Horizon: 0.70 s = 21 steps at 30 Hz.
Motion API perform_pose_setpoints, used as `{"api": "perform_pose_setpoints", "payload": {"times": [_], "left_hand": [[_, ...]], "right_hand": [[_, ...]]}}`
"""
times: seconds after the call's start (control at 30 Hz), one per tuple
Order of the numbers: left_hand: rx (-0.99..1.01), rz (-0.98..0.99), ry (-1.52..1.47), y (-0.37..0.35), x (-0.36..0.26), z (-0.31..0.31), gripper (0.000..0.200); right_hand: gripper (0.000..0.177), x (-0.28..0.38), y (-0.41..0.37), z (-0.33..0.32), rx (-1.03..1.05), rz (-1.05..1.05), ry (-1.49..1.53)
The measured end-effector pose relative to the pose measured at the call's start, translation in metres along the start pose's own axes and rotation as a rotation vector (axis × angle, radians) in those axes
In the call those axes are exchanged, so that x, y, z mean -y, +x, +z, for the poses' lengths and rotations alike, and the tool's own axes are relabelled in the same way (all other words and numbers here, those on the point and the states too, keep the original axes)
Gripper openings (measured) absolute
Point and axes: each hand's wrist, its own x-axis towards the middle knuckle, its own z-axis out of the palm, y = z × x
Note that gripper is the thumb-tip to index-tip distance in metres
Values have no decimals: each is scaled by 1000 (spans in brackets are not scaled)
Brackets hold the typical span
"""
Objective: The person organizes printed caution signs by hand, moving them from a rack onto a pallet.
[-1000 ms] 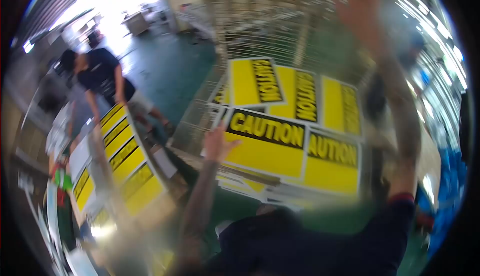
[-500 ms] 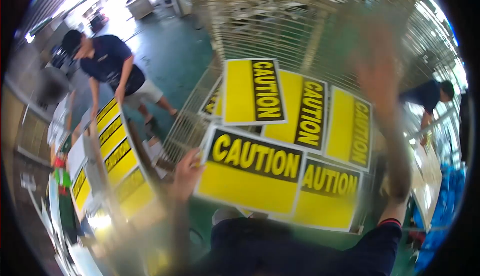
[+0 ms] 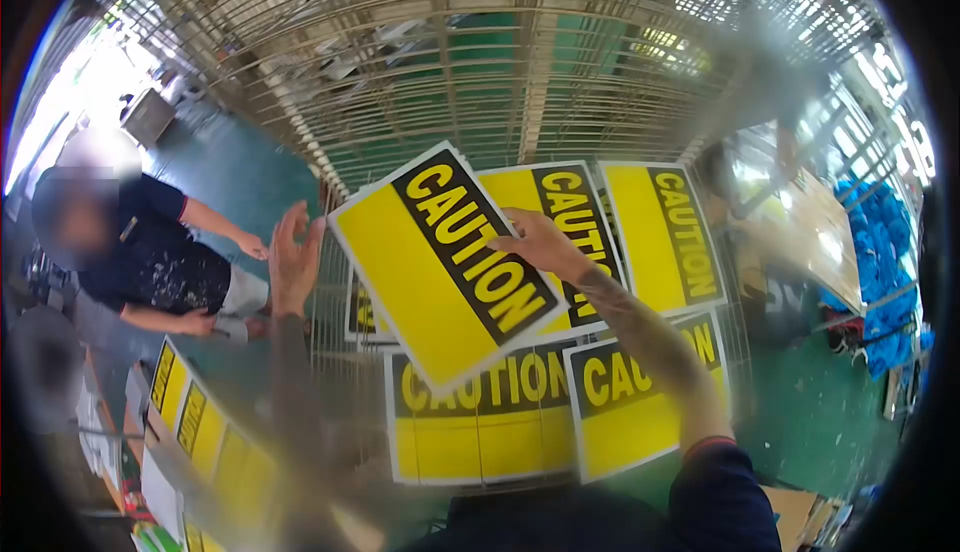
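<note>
A yellow sign (image 3: 425,282) is pinched at its edge by the right hand (image 3: 545,244), tilted over other signs (image 3: 480,447), which are partly covered. The left hand (image 3: 295,260) is held with fingers spread near its corner; whether it is touched cannot be told. Some letters are hidden by the right arm (image 3: 655,337).

Co-worker (image 3: 165,252): left of the left hand (image 3: 294,260), in a spattered dark top (image 3: 150,220) and pale shorts (image 3: 243,292).
Grey box (image 3: 149,118): farther off, beyond the left hand and to its left.
Shiny pale panel (image 3: 815,242): well right of the right hand (image 3: 542,245).
Blue pile (image 3: 885,277): beside that panel, farther right.
</note>
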Motion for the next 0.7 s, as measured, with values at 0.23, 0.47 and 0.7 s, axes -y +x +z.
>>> {"api": "perform_pose_setpoints", "payload": {"times": [0.23, 0.47, 0.7], "left_hand": [[292, -197, -105, -69, 8, 85, 69], [18, -98, 8, -96, 3, 111, 69], [-21, -267, -805, -125, -48, 61, 66]], "right_hand": [[80, -7, 20, 40, -291, 88, -761], [73, -5, 28, 70, -362, 225, -586], [73, 1, -34, 63, -360, 0, -98]]}}
